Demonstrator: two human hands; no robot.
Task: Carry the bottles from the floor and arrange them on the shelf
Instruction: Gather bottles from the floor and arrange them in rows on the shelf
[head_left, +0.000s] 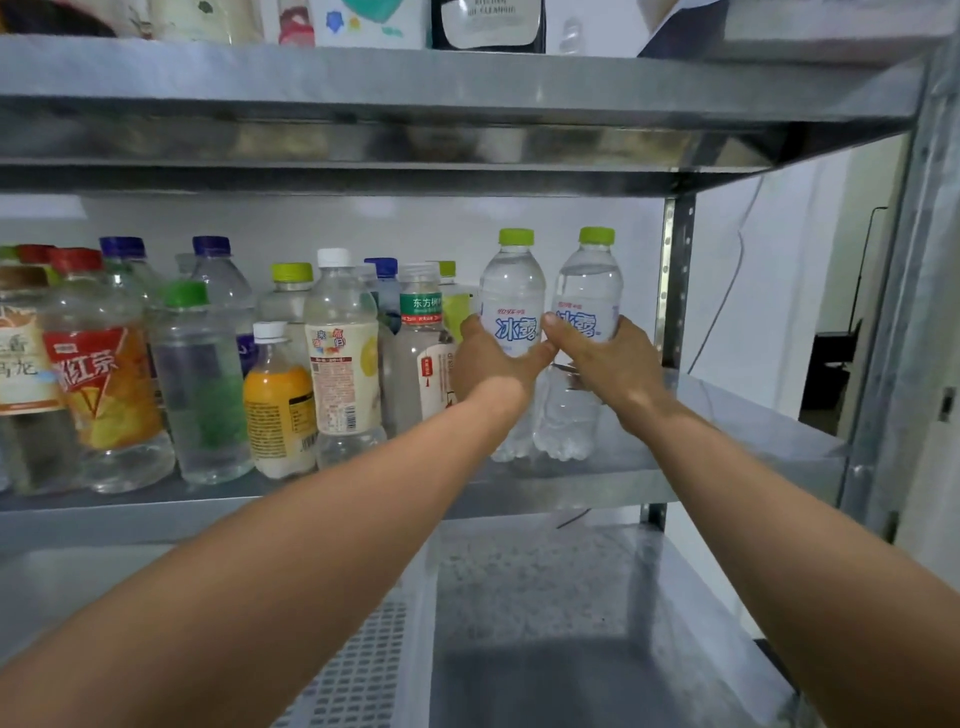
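Observation:
Two clear water bottles with lime-green caps and blue lettering stand upright side by side at the right end of the metal shelf (727, 415). My left hand (493, 364) is wrapped around the left bottle (511, 291) at its label. My right hand (608, 364) grips the right bottle (589, 286) the same way. Both bottle bases rest on the shelf board. My thumbs nearly touch between the two bottles.
Several other bottles crowd the shelf to the left, among them an orange-juice bottle (278, 405) and a red-labelled tea bottle (104, 374). A steel upright (675, 280) stands just right of the bottles. The upper shelf (415, 78) carries packages. A perforated white crate (363, 670) sits below.

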